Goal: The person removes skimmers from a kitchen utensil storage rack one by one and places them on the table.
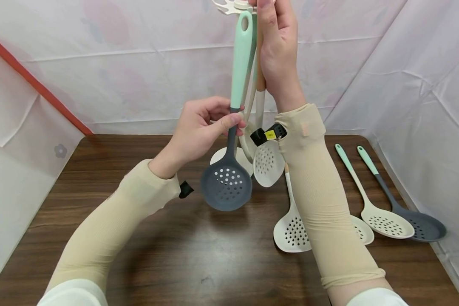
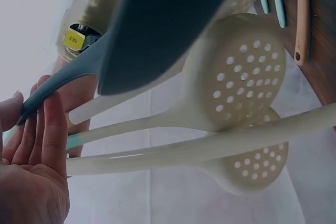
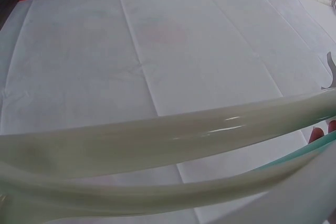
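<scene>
A white hook rack (image 1: 232, 7) at the top edge carries several hanging skimmer spoons. My left hand (image 1: 229, 121) pinches the dark neck of a skimmer with a mint handle and a grey perforated bowl (image 1: 226, 183); in the left wrist view its fingers (image 2: 50, 129) lie on that neck, under the grey bowl (image 2: 168, 19). My right hand (image 1: 277, 46) is raised by the rack and grips the wooden handle (image 1: 260, 68) of a white skimmer (image 1: 267, 163). Its fingertips are cut off by the frame's top. More white bowls (image 2: 241, 77) hang beside it.
On the brown table (image 1: 137, 238) lie a white wood-handled skimmer (image 1: 290, 229), another partly hidden by my right forearm (image 1: 364, 230), a white mint-handled one (image 1: 386, 221) and a grey one (image 1: 422, 225) at the right edge. White cloth walls surround the table.
</scene>
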